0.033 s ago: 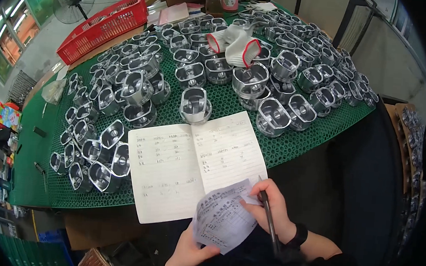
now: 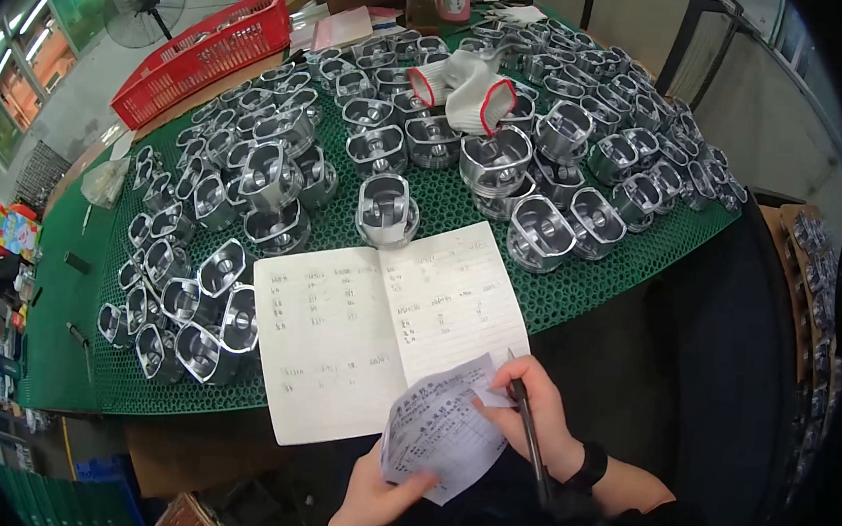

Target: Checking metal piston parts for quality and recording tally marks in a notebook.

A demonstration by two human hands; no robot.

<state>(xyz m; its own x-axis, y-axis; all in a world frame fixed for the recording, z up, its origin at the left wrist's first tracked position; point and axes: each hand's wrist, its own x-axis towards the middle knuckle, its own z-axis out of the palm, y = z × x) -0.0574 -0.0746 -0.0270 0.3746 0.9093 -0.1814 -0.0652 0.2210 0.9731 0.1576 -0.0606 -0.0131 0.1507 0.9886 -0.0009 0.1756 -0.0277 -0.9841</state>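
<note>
Below, left hand [image 2: 374, 502] and pen-gripping right hand [image 2: 534, 415] pinch a paper slip [image 2: 437, 432].

No change is shown: the paper slip [image 2: 442, 438], pen [image 2: 529, 432] and open notebook [image 2: 386, 325] are positioned exactly as they were before.

Bright, sharp centre; edges warped, perhaps blurred.

Green mesh-covered table [image 2: 577, 285] under metal pistons [image 2: 386, 211], open notebook [image 2: 386, 330], red basket [image 2: 205, 53].
</note>
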